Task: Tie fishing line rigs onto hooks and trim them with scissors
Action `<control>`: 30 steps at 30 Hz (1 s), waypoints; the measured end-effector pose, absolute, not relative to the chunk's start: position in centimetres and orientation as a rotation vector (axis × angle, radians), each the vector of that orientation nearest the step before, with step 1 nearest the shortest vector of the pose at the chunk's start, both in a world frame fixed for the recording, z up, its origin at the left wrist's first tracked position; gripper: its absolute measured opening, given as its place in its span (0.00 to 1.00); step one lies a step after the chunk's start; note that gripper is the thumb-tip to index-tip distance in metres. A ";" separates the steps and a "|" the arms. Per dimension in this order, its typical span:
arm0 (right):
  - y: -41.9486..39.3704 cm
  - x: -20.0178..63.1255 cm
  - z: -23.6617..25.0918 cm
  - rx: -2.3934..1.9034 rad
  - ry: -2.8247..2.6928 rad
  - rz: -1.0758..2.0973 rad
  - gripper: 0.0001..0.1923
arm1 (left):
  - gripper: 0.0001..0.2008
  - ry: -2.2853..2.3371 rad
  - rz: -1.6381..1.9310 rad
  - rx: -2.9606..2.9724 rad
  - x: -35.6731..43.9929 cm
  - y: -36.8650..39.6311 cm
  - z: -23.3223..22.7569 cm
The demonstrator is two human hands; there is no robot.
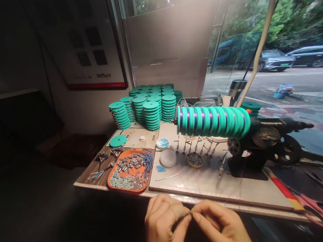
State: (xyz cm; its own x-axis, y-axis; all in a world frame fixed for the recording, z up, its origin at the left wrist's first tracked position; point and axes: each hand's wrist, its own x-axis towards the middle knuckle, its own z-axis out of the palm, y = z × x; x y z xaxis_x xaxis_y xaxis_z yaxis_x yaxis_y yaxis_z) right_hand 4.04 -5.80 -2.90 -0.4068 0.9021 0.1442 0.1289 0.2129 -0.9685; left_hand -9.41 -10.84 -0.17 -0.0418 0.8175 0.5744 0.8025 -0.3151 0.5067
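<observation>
Our left hand (pixel 165 219) and right hand (pixel 218 222) meet fingertip to fingertip, each grip pinched shut on a tiny metal piece (pixel 191 214) between them, just below the bench (pixel 240 195) edge. We'd best keep both pinches steady; the orange tray (pixel 111 179) lies beyond-left.

Both hands are low and close together. The left hand (pixel 164 221) and right hand (pixel 220 224) pinch fingertips together, maybe touching.
</observation>
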 end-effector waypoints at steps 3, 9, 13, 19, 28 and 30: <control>-5.9 4.2 -2.8 -0.950 -1.762 1.236 0.19 | 0.06 1.840 1.331 2.161 -9.5 -10.8 -0.2; -2.8 4.5 -0.7 -0.819 -2.053 0.677 0.13 | 0.04 1.896 1.374 2.118 -10.1 -10.7 -0.8; 0.5 2.8 -0.5 -0.703 -2.220 -0.011 0.19 | 0.04 1.941 1.416 2.031 -10.4 -10.5 -1.3; 0.4 2.1 -1.4 -0.721 -2.276 -0.105 0.21 | 0.03 1.952 1.543 1.905 -10.5 -10.2 -0.9; -2.3 2.6 -1.3 -0.673 -2.251 -0.222 0.17 | 0.04 1.863 1.643 1.988 -10.2 -10.5 -0.2; -2.5 2.3 -1.4 -0.667 -2.252 -0.237 0.18 | 0.04 1.863 1.637 2.000 -10.2 -10.7 -0.2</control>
